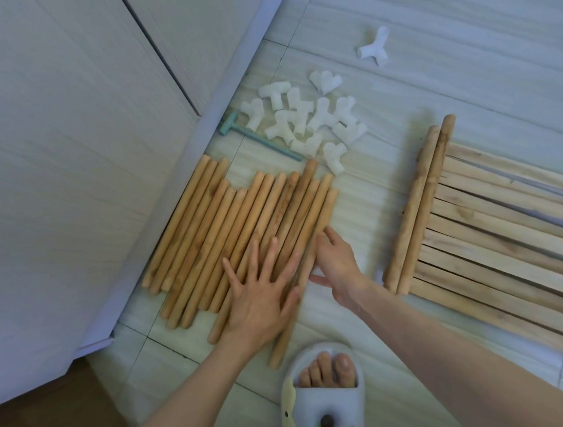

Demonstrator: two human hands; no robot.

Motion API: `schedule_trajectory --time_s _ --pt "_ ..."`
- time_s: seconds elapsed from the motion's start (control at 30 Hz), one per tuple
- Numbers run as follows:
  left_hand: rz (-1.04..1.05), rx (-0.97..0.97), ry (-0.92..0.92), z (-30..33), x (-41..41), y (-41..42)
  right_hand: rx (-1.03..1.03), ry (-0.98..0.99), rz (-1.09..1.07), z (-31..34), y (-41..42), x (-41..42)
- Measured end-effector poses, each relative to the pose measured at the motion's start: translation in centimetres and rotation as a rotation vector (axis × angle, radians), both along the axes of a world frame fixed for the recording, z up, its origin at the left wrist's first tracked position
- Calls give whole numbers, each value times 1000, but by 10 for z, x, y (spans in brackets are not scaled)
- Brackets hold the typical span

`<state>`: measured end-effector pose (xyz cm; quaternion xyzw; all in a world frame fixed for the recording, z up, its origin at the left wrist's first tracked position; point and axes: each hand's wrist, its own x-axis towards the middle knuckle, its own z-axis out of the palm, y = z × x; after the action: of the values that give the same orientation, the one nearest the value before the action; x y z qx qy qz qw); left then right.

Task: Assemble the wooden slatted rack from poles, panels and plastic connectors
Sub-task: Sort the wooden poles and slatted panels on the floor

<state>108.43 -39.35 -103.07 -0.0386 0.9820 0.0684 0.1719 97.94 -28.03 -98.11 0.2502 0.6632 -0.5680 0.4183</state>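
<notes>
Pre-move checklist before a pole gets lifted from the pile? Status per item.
1. Left hand flat on poles, gripping none: ok.
2. Right hand at the pile's right edge, grip on a pole: cannot tell.
3. Connectors heaped beyond the poles: ok.
4. Mallet beside connectors: ok.
5. Slatted panels stacked at right, two poles on them: ok.
6. Foot clear of the poles: not ok, one pole ends close by.

left hand [260, 294]: palm down, fingers straight and spread, lying flat | right hand [335, 265]: reaching forward beside the left, fingers curled downward, thumb out toward the left, grip not clear | both forearms bare, extended forward from the lower frame, converging toward the hands | one foot in a slipper between the arms
</notes>
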Motion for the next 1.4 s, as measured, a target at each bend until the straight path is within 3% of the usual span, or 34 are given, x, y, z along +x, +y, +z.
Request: schedule_trajectory --time_s 0.3,0.43,0.73,0.83,0.93,1.0,1.03,1.17,1.4 --pt "-61 -60 -31 7 -1 -10 -95 -90 139 3 16 -7" --pt "19 -7 -7 2 5 -7 -97 -79 173 3 19 -5" --pt "526 18 -21 -2 39 -29 30 52 304 3 6 -2" --pt "631 116 94 -2 34 -28 21 44 306 1 8 -2" --pt "1202 210 272 4 42 -39 4 -3 248 2 12 -3" --pt "1635 367 344 11 46 -48 -3 -8 252 4 11 -1" --pt "1735 468 385 13 46 -50 -15 -5 258 4 9 0" --pt "1799 697 548 13 27 -46 -37 5 274 2 5 1" --pt "1733 832 657 11 2 -38 -35 -17 282 2 8 2"
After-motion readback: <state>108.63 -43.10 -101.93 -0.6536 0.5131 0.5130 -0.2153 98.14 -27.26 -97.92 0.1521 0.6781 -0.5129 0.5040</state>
